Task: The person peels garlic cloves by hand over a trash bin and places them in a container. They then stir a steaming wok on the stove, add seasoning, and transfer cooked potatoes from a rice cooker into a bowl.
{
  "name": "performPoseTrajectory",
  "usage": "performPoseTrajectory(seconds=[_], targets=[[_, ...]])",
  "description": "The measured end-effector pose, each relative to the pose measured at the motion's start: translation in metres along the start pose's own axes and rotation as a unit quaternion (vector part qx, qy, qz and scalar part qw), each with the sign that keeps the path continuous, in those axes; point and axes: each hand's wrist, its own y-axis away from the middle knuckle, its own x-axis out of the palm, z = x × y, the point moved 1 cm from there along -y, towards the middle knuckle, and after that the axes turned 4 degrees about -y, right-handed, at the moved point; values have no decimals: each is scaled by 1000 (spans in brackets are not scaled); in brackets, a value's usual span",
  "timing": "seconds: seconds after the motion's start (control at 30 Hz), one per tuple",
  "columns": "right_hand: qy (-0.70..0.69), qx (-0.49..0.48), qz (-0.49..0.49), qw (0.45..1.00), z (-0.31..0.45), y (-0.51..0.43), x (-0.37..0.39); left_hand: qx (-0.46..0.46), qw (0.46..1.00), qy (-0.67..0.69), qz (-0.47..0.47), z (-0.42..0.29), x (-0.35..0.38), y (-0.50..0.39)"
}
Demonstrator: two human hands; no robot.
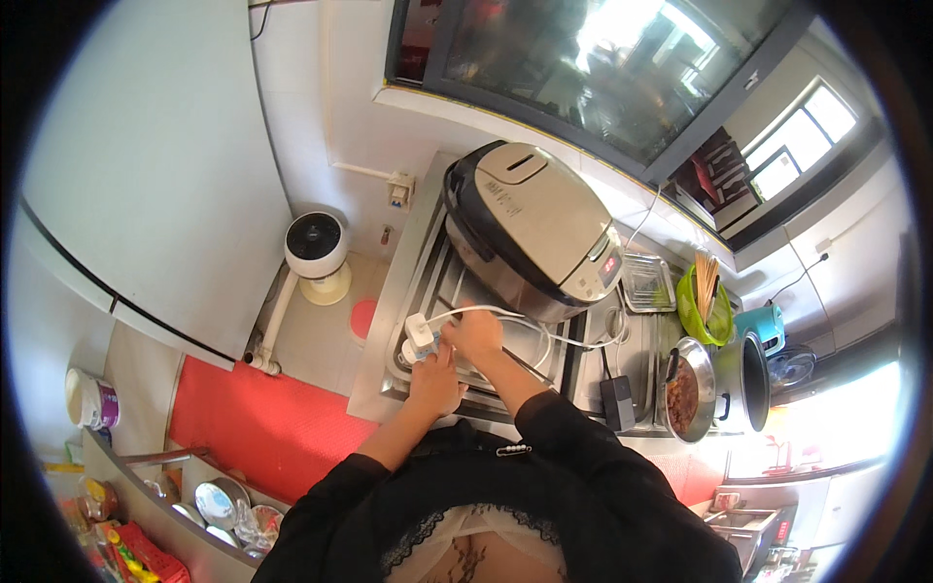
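Both my hands meet over the near left corner of a metal stovetop (pixel 368 379). My left hand (pixel 436 382) has its fingers at a small white and blue power strip or adapter, partly covered. Beside it, my right hand (pixel 475 337) reaches down with curled fingers; whether it grips anything is hidden. A white plug-in charger (pixel 419 330) stands just left of my fingers, and its white cable (pixel 525 318) loops to the right. Beyond my hands sits a large rice cooker (pixel 539 218) with a beige lid, closed, its small display lit red.
Right of the cooker are a glass dish (pixel 649 283), a green basket (pixel 703 306) holding chopsticks, a metal pan of food (pixel 683 397), a deep pot (pixel 743 382) and a black power adapter (pixel 618 403). At left are a round fan (pixel 317 248) and a wall socket (pixel 400 193).
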Motion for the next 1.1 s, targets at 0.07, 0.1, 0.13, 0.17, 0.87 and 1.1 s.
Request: performPoseTrajectory(seconds=[0.07,0.1,0.13,0.17,0.87,1.1], targets=[[3,-63,3,998,5,-1,-14,0,1000,2,25,-1,0,-1],[-5,-109,-14,994,9,-1,-22,3,999,-5,35,0,-1,-3],[26,-64,37,997,10,4,-23,5,998,2,67,1,-2,-3],[56,-59,39,996,7,12,-25,7,998,-4,59,2,-3,-4],[-218,-43,-177,959,-105,195,-126,233,922,36,-308,-114,-165,-142],[-306,6,-198,931,-169,238,-122,206,960,-94,-164,-132,-140,-198]])
